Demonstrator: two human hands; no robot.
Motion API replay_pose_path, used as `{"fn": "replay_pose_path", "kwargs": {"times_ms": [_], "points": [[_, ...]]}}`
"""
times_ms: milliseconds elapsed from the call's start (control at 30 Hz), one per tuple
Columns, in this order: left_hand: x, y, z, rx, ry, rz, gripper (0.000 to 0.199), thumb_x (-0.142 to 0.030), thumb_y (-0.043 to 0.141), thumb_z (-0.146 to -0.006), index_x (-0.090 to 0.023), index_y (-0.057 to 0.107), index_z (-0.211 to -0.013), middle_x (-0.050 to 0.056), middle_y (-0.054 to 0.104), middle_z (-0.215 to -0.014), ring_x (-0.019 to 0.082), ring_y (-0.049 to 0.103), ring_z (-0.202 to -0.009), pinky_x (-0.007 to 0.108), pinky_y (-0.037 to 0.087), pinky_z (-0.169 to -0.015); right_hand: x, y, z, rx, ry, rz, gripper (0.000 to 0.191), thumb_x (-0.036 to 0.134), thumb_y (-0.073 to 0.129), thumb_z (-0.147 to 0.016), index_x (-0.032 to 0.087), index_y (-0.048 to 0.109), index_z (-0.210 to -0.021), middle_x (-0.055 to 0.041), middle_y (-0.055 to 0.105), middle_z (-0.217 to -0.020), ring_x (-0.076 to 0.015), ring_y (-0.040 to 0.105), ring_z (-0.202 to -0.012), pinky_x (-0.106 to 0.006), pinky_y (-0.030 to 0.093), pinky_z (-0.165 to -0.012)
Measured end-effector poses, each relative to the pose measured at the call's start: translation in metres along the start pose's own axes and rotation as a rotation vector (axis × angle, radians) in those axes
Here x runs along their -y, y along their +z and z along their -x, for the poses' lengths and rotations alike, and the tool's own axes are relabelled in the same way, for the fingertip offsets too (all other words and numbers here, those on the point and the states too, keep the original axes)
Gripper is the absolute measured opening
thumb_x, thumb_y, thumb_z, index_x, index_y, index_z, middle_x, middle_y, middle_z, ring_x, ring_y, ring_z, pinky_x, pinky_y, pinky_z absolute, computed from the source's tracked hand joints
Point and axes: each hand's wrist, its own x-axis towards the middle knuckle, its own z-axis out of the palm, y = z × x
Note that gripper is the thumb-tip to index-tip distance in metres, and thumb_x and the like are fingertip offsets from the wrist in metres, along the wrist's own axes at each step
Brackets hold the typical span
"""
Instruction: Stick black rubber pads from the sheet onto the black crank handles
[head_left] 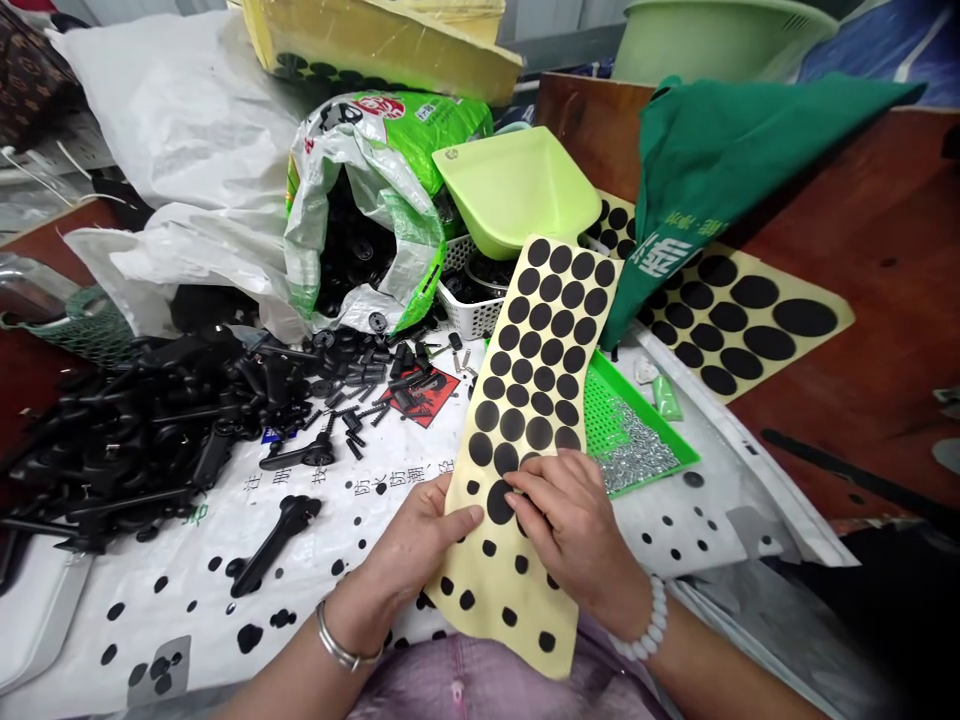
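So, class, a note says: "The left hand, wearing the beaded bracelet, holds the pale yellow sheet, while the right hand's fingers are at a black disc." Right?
Not quite: in the head view, the left hand wears a silver bangle; the beaded bracelet is on the right hand. The rest stands: sheet held by the left, right fingers at a black disc.

Bright, soft light; edges stretched; lower-right corner dark.

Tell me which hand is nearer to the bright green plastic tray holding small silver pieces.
Right. The right hand, on the pale yellow, black-dotted sheet, is just in front of the tray; the left hand, holding the sheet's left edge, is farther away.
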Motion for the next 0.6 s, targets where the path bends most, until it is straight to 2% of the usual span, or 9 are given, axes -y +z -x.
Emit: {"fn": "replay_pose_path", "kwargs": {"times_ms": [200, 267, 433, 600], "points": [[-0.002, 0.004, 0.005, -0.028, 0.022, -0.054, 0.027, -0.024, 0.068, -0.077, -0.012, 0.064, -0.101, 0.011, 0.074, -0.087, 0.023, 0.069, -0.072, 0.034, 0.053, -0.069, 0.001, -0.002, -0.006, 0.067, 0.081, -0.093, 0.014, 0.018, 0.051, -0.086, 0.019, 0.064, -0.081, -0.0022, 0.061, -0.077, -0.0187, 0.056, -0.076, -0.045, 0.032, -0.089], [-0.003, 0.004, 0.006, -0.031, 0.029, -0.039, 0.028, -0.025, 0.068, -0.076, -0.012, 0.065, -0.100, 0.011, 0.074, -0.086, 0.023, 0.069, -0.071, 0.034, 0.053, -0.069, 0.002, -0.003, -0.008, 0.046, 0.088, -0.119, 0.013, 0.017, 0.052, -0.086, 0.019, 0.062, -0.077, -0.0010, 0.061, -0.075, -0.0176, 0.056, -0.075, -0.044, 0.032, -0.089], [-0.004, 0.002, 0.004, -0.045, 0.046, 0.007, 0.026, -0.025, 0.070, -0.074, -0.011, 0.067, -0.095, 0.011, 0.074, -0.080, 0.021, 0.068, -0.065, 0.032, 0.053, -0.064, 0.007, 0.003, -0.009, -0.078, 0.018, -0.041, 0.015, 0.015, 0.050, -0.086, 0.017, 0.061, -0.076, -0.0025, 0.061, -0.074, -0.0180, 0.056, -0.075, -0.045, 0.031, -0.089], [0.001, -0.001, 0.001, -0.095, 0.053, 0.050, 0.022, -0.026, 0.070, -0.072, -0.009, 0.069, -0.087, 0.010, 0.073, -0.072, 0.018, 0.065, -0.057, 0.028, 0.051, -0.059, 0.017, 0.014, 0.002, -0.028, -0.027, 0.052, 0.021, 0.011, 0.042, -0.088, 0.016, 0.059, -0.078, -0.0042, 0.061, -0.075, -0.0187, 0.056, -0.076, -0.049, 0.030, -0.093]]}}
